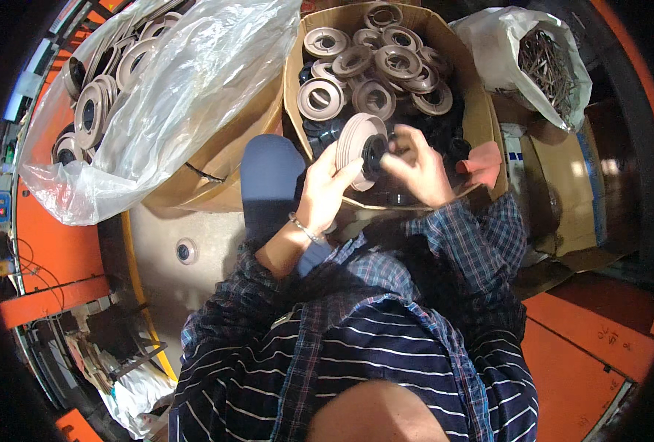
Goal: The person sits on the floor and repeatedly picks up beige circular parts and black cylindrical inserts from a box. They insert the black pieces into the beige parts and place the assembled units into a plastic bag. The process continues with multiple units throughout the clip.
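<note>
My left hand is closed on a stack of beige rings, gripping its lower left side with the thumb across the front. A black round insert shows in the stack's centre. My right hand is beside the insert, its fingers curled and slightly blurred; whatever they pinch is hidden. Both hands are over the near edge of an open cardboard box. Inside it, beige rings lie heaped on black pieces, several with black centres.
A box at left, lined with a clear plastic bag, holds more beige rings. At right, a white sack contains thin brownish strips. A pinkish cloth-like piece hangs over the box edge. One ring lies on the floor.
</note>
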The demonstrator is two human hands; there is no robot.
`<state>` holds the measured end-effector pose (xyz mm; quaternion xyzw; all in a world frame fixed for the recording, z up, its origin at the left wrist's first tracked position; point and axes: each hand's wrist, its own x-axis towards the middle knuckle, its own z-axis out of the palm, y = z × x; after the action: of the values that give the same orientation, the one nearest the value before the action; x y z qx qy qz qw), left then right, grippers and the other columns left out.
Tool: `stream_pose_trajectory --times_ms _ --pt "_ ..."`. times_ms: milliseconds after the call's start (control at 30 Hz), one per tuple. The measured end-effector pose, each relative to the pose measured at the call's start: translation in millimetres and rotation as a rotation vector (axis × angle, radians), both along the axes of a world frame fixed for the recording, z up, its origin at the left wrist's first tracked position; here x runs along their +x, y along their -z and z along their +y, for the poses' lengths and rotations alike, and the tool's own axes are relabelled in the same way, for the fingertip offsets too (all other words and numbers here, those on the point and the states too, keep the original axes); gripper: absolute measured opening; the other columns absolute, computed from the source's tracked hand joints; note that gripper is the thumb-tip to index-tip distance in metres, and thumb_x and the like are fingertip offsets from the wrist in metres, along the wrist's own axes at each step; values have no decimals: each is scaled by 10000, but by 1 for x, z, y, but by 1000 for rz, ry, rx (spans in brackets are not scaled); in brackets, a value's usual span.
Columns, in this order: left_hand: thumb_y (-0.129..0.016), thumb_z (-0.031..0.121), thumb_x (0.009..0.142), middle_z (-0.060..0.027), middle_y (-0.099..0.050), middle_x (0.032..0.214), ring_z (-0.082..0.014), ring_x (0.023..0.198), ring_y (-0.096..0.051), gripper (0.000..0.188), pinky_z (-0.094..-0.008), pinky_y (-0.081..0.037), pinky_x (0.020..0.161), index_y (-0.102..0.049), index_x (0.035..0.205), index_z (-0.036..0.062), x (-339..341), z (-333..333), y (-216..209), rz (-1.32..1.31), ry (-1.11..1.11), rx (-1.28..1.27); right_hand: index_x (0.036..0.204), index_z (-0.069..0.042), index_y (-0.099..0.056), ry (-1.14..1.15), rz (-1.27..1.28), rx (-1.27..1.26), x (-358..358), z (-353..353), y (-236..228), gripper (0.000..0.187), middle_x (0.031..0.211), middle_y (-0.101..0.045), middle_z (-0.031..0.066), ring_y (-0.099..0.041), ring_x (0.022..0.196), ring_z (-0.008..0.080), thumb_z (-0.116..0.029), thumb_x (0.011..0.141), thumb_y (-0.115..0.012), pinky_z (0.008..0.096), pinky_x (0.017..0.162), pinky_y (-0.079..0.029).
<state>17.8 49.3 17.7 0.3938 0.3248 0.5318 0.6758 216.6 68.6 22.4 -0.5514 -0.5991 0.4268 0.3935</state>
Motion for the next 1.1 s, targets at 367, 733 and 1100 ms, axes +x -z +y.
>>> stream_pose_trajectory --times_ms 367,733,1100 --pt "-632 108 939 -211 -587 1309 -270 1228 -574 522 -359 -466 1008 -440 1410 -8 -2 -40 -10 602 -131 297 1051 -5 -600 103 192 -142 -40 -16 -17 362 860 -644 51 -631 718 85 -246 838 -769 302 646 -552" --pt "-655 17 797 -286 -523 1340 -443 1307 -468 454 -535 -384 1092 -557 1222 -112 -59 -34 -21 917 288 1161 1202 -4 -534 -450 1172 -922 -34 -32 27 602 872 -701 223 -686 573 334 -544 1015 -344 412 454 -583" --pt "-775 116 835 -189 -538 1301 -290 1197 -546 639 -377 -424 1024 -459 1375 -14 -157 119 -228 1516 -1123 1247 1100 -27 -608 -176 -1028 -182 34 84 156 361 1090 -623 209 -650 978 380 -283 857 -682 460 850 -537"
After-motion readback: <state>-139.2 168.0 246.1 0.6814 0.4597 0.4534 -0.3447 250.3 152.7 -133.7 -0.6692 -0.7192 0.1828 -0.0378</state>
